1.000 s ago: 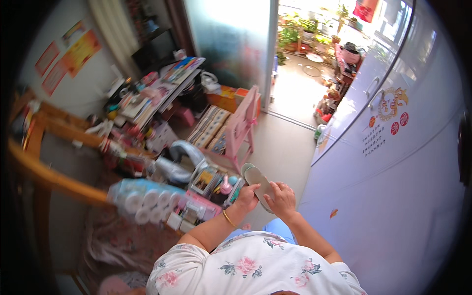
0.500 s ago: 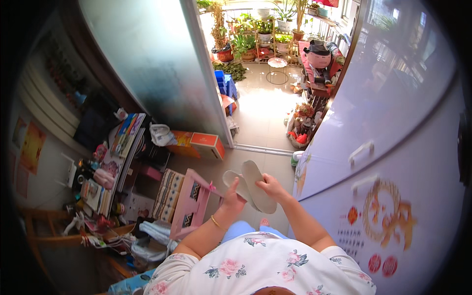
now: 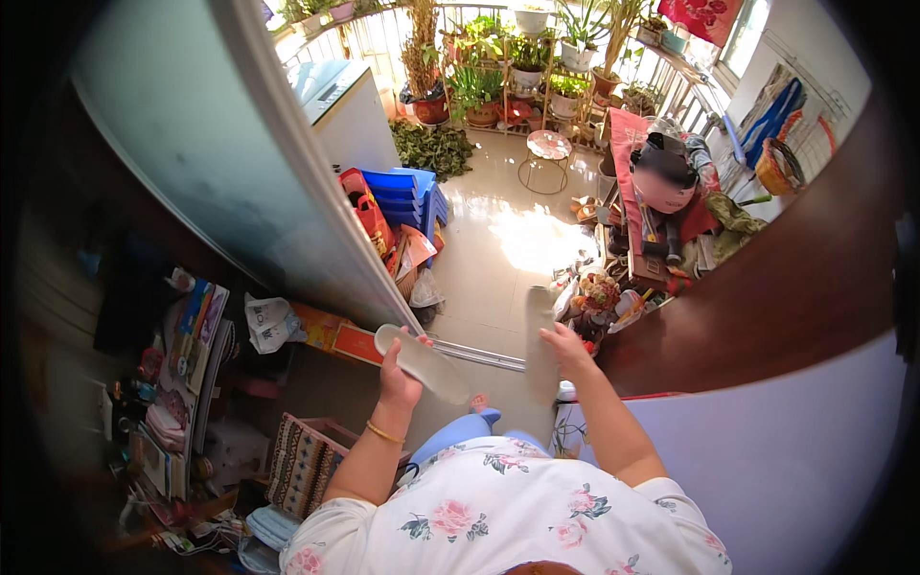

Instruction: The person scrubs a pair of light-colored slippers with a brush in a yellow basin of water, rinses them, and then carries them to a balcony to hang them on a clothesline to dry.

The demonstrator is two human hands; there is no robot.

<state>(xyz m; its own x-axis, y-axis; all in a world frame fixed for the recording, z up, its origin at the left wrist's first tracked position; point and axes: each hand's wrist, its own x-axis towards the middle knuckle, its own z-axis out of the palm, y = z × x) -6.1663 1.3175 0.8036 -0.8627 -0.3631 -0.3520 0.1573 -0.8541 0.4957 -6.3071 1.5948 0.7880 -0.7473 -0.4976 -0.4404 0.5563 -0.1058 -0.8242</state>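
My left hand (image 3: 401, 381) grips a pale beige-grey shoe insole (image 3: 433, 366) along its edge, thumb on top. That insole slants from upper left to lower right in front of my body. In my right hand (image 3: 571, 353) is the matching insole (image 3: 540, 321), held nearly upright at its side and somewhat blurred. A gap separates the two insoles. Both hands are closed and held out above the floor, close to the doorway's metal threshold (image 3: 479, 356).
A frosted sliding door (image 3: 182, 144) stands at left. Beyond the threshold are stacked blue stools (image 3: 395, 196), a round stool (image 3: 549, 146), drying leaves (image 3: 431, 151) and potted plants. A cluttered red-covered chair (image 3: 628, 182) is at right; an orange box (image 3: 356, 343) sits by the door.
The two insoles, overlapping before, are now apart, one in each hand. My view has moved forward and turned, bringing the doorway closer and showing more of the balcony.
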